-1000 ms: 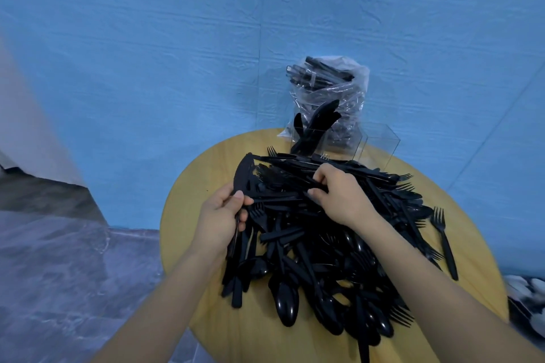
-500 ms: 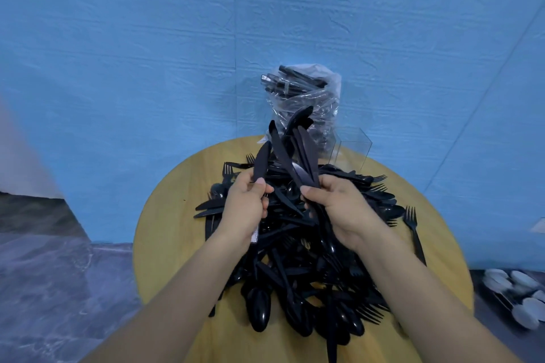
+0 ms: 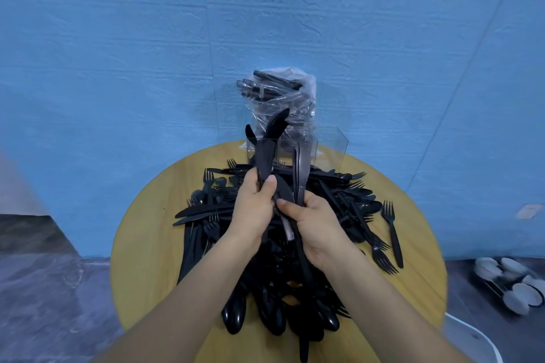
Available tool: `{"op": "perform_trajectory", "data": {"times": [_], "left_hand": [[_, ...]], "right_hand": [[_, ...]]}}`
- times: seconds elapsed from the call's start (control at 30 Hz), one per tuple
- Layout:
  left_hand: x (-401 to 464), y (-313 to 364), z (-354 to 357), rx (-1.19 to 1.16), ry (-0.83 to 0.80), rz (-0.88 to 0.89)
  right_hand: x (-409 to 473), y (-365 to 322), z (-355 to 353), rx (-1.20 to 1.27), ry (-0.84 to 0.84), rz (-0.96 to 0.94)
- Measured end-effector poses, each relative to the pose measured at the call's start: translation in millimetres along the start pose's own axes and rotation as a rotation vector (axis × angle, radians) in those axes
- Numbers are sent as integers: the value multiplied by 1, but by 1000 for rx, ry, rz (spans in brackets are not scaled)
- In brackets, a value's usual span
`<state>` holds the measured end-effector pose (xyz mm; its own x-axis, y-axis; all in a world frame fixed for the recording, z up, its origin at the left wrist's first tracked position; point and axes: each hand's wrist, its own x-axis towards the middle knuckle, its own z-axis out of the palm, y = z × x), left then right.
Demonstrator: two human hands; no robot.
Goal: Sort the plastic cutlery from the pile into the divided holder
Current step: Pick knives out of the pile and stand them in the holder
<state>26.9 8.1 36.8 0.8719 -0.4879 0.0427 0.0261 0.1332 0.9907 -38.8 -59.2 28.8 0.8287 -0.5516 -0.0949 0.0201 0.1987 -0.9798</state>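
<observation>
Bag [image 3: 290, 100] behind holder [image 3: 330, 150] (pile [image 3: 339, 209] before)

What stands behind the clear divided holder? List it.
A clear plastic bag stuffed with black cutlery stands behind the holder, against the blue wall. Its base is hidden by holder and knives.

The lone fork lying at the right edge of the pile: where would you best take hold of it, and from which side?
Judging by its pose, pinch the fork mid-handle, coming from above and the right. It lies flat on the table, tines pointing away, and bare wood on its right leaves room for a grip there.
</observation>
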Motion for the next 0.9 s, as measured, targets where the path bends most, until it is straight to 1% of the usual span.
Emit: {"op": "perform_trajectory", "data": {"times": [0.07, 0.2, 0.33, 0.47, 0.63, 0.7, 0.8, 0.9], "left_hand": [[-1, 3, 0, -10, -14, -3], [0, 2, -1, 53, -21, -19], [-4, 2, 2, 49, -60, -37], [-6, 1, 4, 59, -92, -47], [-8, 2, 3, 71, -129, -44], [-8, 0, 3, 91, -144, -40], [-11, -2, 6, 122, -162, -40], [-12, -4, 9, 118, -169, -71]], "right_hand": [[-1, -1, -7, -51, 17, -6], [2, -9, -18, -126, 136, -36], [5, -21, -18, -189, 207, -89], [7, -28, -14, -190, 218, -126], [10, -23, -10, -213, 276, -212], [10, -19, -8, -247, 259, -234], [9, -17, -4, -272, 245, -238], [9, -19, 0, -317, 286, -232]]}}
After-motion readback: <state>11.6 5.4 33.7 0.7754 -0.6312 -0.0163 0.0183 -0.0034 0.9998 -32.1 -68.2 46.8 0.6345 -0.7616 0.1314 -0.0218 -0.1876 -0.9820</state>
